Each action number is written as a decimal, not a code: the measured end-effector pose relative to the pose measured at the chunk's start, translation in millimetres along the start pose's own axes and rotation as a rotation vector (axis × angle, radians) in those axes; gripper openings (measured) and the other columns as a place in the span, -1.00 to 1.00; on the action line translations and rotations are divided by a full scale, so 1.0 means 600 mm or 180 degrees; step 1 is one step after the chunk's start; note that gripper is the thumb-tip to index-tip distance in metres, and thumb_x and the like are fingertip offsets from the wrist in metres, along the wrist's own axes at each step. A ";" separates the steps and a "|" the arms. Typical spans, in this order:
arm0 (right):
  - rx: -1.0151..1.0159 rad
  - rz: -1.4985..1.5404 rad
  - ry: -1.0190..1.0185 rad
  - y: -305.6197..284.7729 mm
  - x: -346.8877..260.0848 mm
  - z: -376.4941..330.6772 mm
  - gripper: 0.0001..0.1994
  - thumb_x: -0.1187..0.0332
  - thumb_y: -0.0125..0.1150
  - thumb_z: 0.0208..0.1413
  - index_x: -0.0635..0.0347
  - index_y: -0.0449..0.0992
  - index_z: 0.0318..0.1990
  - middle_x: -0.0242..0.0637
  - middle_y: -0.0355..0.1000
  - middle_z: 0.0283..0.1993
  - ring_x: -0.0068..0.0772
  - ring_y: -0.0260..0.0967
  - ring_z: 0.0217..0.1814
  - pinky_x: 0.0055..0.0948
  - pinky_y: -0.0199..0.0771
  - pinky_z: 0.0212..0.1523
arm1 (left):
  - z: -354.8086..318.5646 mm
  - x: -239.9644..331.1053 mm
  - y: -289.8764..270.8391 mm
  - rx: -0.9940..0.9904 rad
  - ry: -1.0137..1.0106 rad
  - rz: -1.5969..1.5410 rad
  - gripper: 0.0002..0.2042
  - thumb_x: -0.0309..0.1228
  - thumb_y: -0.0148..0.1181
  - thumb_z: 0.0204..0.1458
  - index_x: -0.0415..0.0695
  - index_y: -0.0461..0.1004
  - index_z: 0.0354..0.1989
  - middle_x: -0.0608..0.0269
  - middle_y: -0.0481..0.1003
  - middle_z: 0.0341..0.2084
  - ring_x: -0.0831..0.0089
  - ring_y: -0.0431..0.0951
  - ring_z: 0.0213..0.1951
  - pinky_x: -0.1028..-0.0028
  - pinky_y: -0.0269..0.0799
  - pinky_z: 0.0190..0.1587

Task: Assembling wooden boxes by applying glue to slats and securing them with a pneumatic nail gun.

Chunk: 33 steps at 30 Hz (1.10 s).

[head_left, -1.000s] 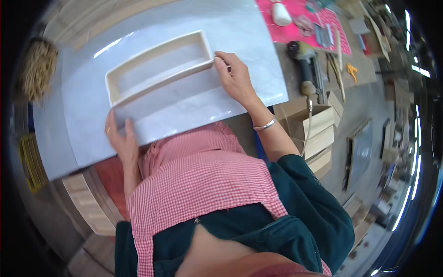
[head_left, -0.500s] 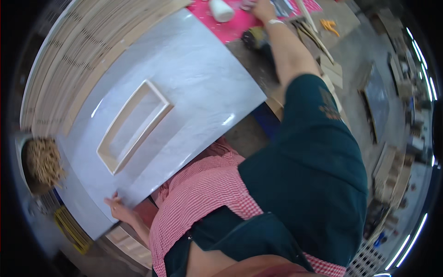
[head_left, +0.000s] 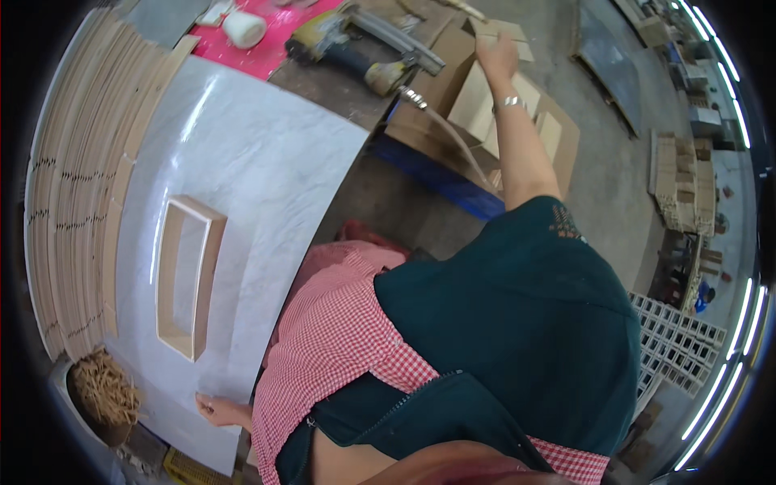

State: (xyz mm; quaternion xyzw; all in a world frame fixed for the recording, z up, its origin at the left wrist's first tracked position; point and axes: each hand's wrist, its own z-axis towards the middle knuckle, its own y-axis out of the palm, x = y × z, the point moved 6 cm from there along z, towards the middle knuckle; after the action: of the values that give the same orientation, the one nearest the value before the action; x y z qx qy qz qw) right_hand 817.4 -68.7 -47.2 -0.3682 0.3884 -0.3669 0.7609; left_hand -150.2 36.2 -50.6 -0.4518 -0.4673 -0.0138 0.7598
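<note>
Here, marbled tabletop (head_left: 267, 137) bears wooden frame (head_left: 208, 279); grey floor (head_left: 614, 178) beyond.

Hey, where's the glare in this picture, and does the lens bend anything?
Head view: white glare streaks the marbled tabletop above the wooden frame; strip lights burn white; the stacked wooden strips bow along the dark rim.

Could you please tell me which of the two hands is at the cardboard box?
The right hand, with the silver bracelet at its wrist; the left hand is at the pale tabletop.
</note>
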 end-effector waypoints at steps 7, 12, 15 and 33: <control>-0.2623 -0.1078 0.0827 0.062 0.062 -0.170 -0.17 -0.39 -0.12 0.17 0.33 0.63 -0.01 -0.03 0.60 -0.02 0.03 0.55 0.04 -0.14 0.51 0.04 | -0.011 0.003 0.018 0.0148 0.0178 0.0258 -0.67 -0.31 0.03 0.36 -0.28 0.51 0.11 0.04 0.55 0.03 0.20 0.55 0.05 0.44 0.45 0.13; -0.2622 -0.1089 0.0809 0.082 0.069 -0.160 -0.29 -0.27 0.14 0.07 0.31 0.62 -0.02 -0.06 0.60 -0.03 0.02 0.57 -0.01 -0.11 0.56 -0.03 | -0.024 -0.016 0.014 0.0025 0.0398 -0.0078 -0.66 -0.28 0.03 0.35 -0.26 0.49 0.13 0.06 0.53 0.08 0.21 0.54 0.06 0.45 0.43 0.14; -0.2281 -0.0733 0.1050 0.079 0.085 -0.156 -0.32 -0.22 0.21 0.03 0.32 0.62 -0.03 -0.04 0.60 -0.04 0.03 0.56 -0.01 -0.10 0.56 -0.01 | -0.047 -0.003 0.003 0.0087 0.0335 -0.0106 -0.65 -0.26 0.04 0.35 -0.26 0.51 0.11 0.07 0.53 0.08 0.21 0.54 0.06 0.44 0.43 0.14; -0.1181 0.2365 -0.3687 -0.237 -0.593 -0.243 -0.26 0.16 0.54 -0.07 0.20 0.40 0.29 -0.12 0.49 0.15 -0.19 0.47 0.06 -0.31 0.50 0.04 | -0.022 -0.053 0.091 -0.0762 0.1117 -0.0844 -0.71 -0.54 0.06 0.05 -0.29 0.64 -0.11 0.11 0.63 -0.22 0.28 0.55 -0.19 0.41 0.44 -0.05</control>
State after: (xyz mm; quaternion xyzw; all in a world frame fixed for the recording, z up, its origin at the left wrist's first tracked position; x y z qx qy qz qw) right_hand 500.6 126.4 124.6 -0.4707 0.0775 0.2435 0.8445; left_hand -134.9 46.4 -112.3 -0.4640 -0.3784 -0.2468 0.7620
